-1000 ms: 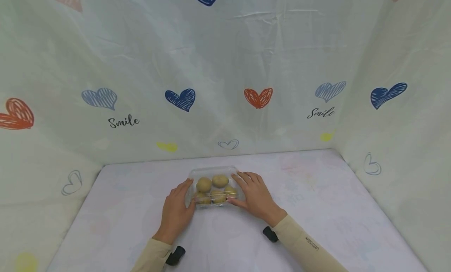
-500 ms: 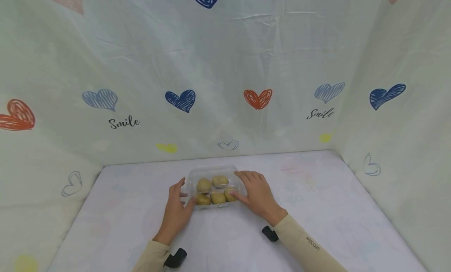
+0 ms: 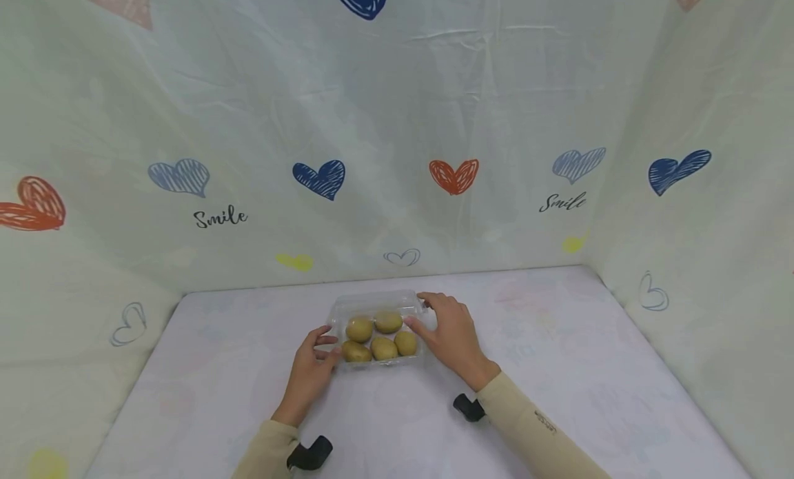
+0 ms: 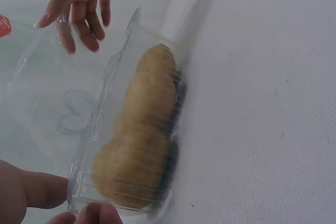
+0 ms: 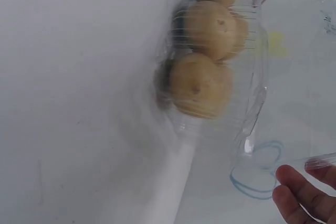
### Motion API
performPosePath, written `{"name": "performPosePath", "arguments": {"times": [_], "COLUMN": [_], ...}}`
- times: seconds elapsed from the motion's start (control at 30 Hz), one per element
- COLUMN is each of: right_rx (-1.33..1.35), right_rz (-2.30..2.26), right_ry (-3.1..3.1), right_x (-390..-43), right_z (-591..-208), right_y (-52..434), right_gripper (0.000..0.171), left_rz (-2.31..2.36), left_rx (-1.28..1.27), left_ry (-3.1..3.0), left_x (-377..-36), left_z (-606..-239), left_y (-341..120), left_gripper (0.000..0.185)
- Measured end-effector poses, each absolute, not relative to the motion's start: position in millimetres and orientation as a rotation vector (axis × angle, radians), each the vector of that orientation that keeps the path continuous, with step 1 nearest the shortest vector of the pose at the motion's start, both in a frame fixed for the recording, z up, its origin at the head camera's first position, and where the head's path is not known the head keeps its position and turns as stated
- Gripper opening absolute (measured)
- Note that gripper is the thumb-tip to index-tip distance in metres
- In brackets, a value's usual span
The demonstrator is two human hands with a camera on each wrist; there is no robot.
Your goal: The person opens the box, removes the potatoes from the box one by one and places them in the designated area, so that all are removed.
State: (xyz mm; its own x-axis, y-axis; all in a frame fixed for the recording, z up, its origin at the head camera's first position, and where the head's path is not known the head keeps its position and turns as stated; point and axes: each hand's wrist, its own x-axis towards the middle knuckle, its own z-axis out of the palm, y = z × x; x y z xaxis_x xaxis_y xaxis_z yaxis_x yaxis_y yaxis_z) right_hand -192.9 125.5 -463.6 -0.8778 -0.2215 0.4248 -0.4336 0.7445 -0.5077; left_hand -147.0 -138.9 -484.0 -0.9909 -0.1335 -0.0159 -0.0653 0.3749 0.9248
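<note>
The clear plastic box [image 3: 380, 364] stands on the table [image 3: 384, 424], between the hands, which are well apart. The left hand [image 3: 312, 370] pinches the box's left end. The right hand [image 3: 455, 335] pinches the raised lid's [image 3: 372, 302] right edge. Five potatoes [image 3: 384, 348] lie inside the box.

the box [image 3: 373, 302] is clear, glossy plastic with finely ribbed walls, and the potatoes [image 3: 384, 348] have matt skins. the worktop [image 3: 397, 424] looks like matt, woven cloth; the creased backdrop [image 3: 384, 107] has a faint sheen, the sleeves [image 3: 527, 424] are matt fabric.
</note>
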Motion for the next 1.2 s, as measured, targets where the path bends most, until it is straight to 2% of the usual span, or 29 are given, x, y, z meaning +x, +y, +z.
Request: {"name": "performPosePath", "arguments": {"times": [0.23,0.73,1.2], "right_rx": [0.476,0.49,0.533], "right_rz": [0.997,1.133,1.133], "right_ry": [-2.584,-2.575,-2.669], "right_x": [-198,-209,-213], "right_z": [-458,-457,-457], "right_y": [122,118,117], "right_gripper": [0.048,0.065,0.065], "left_rz": [-1.77,-1.965,-2.03], "left_rx": [0.247,0.308,0.353], "left_ry": [-2.549,-2.501,-2.473], "left_x": [-150,-155,-159], "left_z": [-481,-472,-470], "left_y": [-140,-142,-145], "left_gripper": [0.049,0.052,0.05]}}
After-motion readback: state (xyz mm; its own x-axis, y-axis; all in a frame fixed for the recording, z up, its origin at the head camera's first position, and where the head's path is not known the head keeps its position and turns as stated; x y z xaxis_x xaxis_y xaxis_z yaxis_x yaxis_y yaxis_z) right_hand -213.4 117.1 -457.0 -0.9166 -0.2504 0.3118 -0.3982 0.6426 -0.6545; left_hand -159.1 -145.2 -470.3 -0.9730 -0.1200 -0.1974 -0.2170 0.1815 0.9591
